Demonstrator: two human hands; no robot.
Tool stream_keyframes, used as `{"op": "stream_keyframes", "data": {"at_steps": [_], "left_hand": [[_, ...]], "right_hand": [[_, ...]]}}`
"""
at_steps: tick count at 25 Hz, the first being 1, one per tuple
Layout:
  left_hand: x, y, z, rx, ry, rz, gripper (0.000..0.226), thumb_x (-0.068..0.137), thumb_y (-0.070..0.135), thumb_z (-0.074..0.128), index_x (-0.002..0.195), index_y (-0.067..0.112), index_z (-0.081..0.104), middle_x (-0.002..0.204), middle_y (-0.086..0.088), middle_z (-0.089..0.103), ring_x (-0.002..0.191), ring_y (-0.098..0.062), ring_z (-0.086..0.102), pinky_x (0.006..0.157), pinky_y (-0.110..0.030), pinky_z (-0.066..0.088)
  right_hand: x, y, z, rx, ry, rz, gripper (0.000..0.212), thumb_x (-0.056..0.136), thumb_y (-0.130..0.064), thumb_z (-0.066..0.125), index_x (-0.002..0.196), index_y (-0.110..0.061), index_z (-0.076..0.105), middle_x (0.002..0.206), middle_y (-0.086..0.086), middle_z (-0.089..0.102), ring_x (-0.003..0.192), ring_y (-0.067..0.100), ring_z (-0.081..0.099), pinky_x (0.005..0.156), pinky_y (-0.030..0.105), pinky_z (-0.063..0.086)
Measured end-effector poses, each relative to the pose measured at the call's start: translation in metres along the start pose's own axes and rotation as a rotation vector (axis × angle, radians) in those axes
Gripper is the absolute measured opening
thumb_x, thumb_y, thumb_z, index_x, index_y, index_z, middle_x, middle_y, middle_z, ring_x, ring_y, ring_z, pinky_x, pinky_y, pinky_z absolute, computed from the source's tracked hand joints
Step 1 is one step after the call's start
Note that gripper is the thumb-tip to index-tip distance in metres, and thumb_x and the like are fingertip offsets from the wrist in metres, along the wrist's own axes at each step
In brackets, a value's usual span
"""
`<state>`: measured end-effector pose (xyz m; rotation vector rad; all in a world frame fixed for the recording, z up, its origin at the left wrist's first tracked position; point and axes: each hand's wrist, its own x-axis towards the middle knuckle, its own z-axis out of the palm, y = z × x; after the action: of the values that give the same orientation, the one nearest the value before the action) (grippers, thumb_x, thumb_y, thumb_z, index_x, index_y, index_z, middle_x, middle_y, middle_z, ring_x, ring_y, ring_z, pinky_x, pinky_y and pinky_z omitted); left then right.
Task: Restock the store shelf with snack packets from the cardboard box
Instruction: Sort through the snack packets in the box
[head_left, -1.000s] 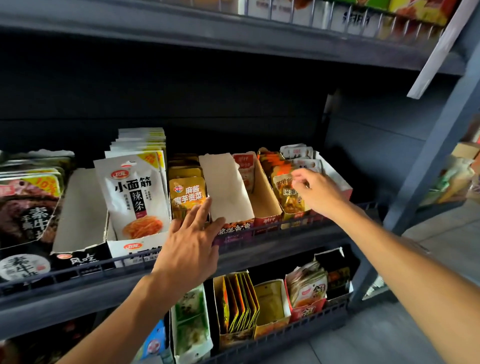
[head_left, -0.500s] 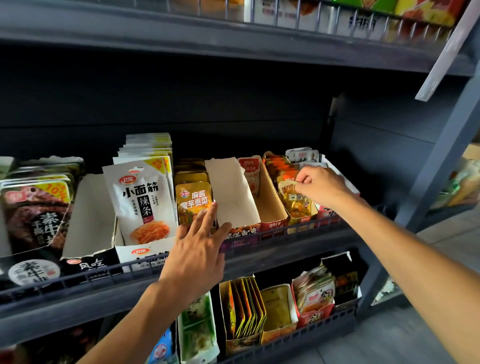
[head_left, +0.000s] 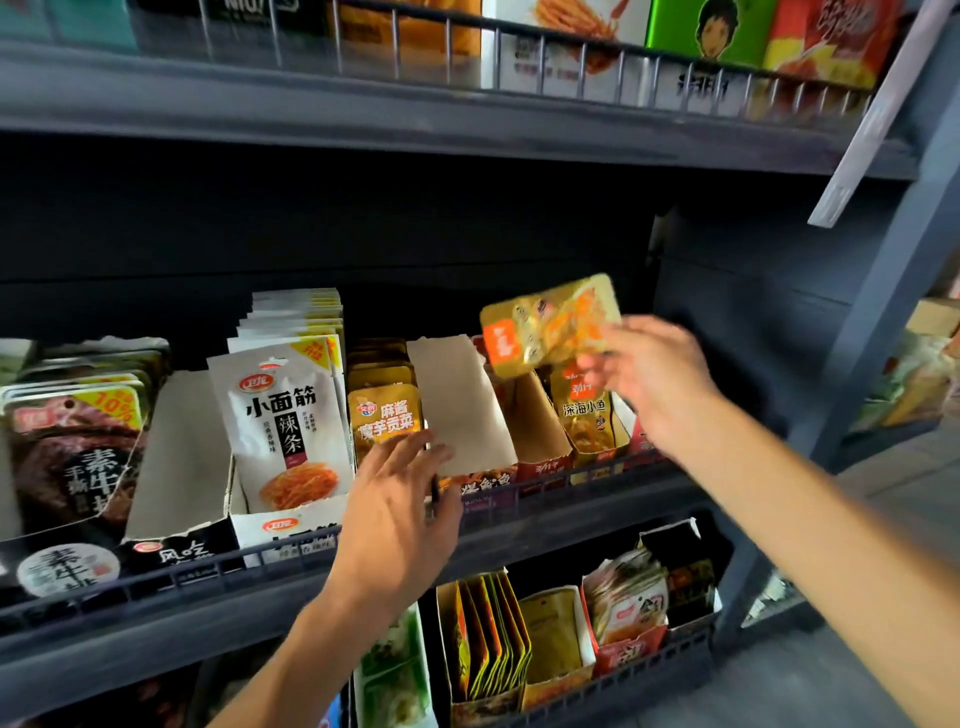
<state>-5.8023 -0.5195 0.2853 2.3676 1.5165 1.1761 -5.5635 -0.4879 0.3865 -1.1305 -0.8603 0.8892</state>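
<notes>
Two bare hands are at the middle shelf (head_left: 156, 613), the second of three tiers in view. The right hand (head_left: 649, 384) is raised above the rightmost display carton (head_left: 597, 457) and pinches one gold packet (head_left: 550, 325) by its right edge; the packet is in the air, tilted, blurred, with an orange patch at its left end. Below it one gold fish packet (head_left: 584, 410) stands upright in that carton; whether more stand behind it is hidden by the hand.

The left hand (head_left: 400, 514) is slack, fingers spread and straight, holding nothing. Its fingertips lie at the lower edge of a gold packet (head_left: 384, 415) that fronts a row of about four, and touch the white flap (head_left: 457, 405) of the next carton along.

Along this tier I count roughly six cartons. From the left: dark beef packets (head_left: 72, 447), several deep; one carton showing only its pale inside (head_left: 176, 457); white packets (head_left: 288, 426) in a long row, perhaps eight; the gold row; the flap carton; one brown carton (head_left: 535, 421) that looks nearly bare; then the fish carton.

A wire rail (head_left: 571, 478) runs along the front edge. The lower shelf (head_left: 649, 670) holds about five cartons of mixed packets. The top shelf (head_left: 467, 119) shows boxes behind its own rail, among them one green box (head_left: 717, 31) and one red (head_left: 831, 36). The cardboard supply box cannot be made out.
</notes>
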Motion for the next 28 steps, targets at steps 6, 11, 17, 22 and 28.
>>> {"op": "stream_keyframes", "data": {"at_steps": [6,11,17,22,28], "left_hand": [[0.013,0.043,-0.022,-1.004,0.084,-0.458,0.014,0.092,0.01,0.066,0.102,0.019,0.063,0.081,0.014,0.074,0.077,0.003,0.068,0.065,-0.01,0.051],[0.012,0.028,-0.029,-0.895,-0.017,-0.473,0.024,0.089,0.002,0.068,0.105,0.016,0.057,0.085,-0.001,0.077,0.082,-0.014,0.073,0.065,-0.025,0.059],[0.005,0.028,-0.02,-0.754,-0.108,-0.231,0.014,0.087,0.009,0.072,0.098,0.017,0.069,0.087,0.0,0.077,0.082,-0.016,0.073,0.067,-0.025,0.058],[0.017,-0.013,-0.005,0.316,-0.083,0.049,0.045,0.092,0.039,0.06,0.135,0.029,0.055,0.143,0.006,0.053,0.131,-0.021,0.045,0.11,-0.045,0.033],[0.004,-0.039,0.007,0.476,-0.224,0.183,0.049,0.075,0.035,0.062,0.123,0.028,0.065,0.133,-0.007,0.062,0.133,-0.023,0.041,0.112,-0.047,0.018]], "right_hand": [[-0.088,0.051,0.009,-0.004,-0.318,0.369,0.023,0.09,-0.003,0.065,0.113,-0.004,0.062,0.099,0.014,0.076,0.087,0.03,0.074,0.069,0.035,0.06],[-0.085,0.042,0.006,-0.349,-0.446,0.104,0.03,0.088,-0.016,0.071,0.115,-0.027,0.064,0.104,-0.007,0.075,0.099,0.012,0.069,0.086,0.036,0.054],[-0.067,0.03,0.006,-0.654,-0.58,-0.126,0.009,0.089,-0.021,0.07,0.089,-0.03,0.068,0.089,-0.014,0.073,0.097,0.008,0.065,0.086,0.032,0.048],[0.005,0.0,-0.031,-0.488,0.013,-0.22,0.02,0.093,-0.009,0.065,0.09,-0.029,0.063,0.095,0.0,0.072,0.088,0.015,0.067,0.064,0.024,0.045],[0.047,0.038,-0.039,-1.152,-0.229,-0.214,0.024,0.089,-0.02,0.07,0.11,-0.029,0.062,0.115,-0.002,0.066,0.096,0.017,0.065,0.083,0.036,0.055]]}}
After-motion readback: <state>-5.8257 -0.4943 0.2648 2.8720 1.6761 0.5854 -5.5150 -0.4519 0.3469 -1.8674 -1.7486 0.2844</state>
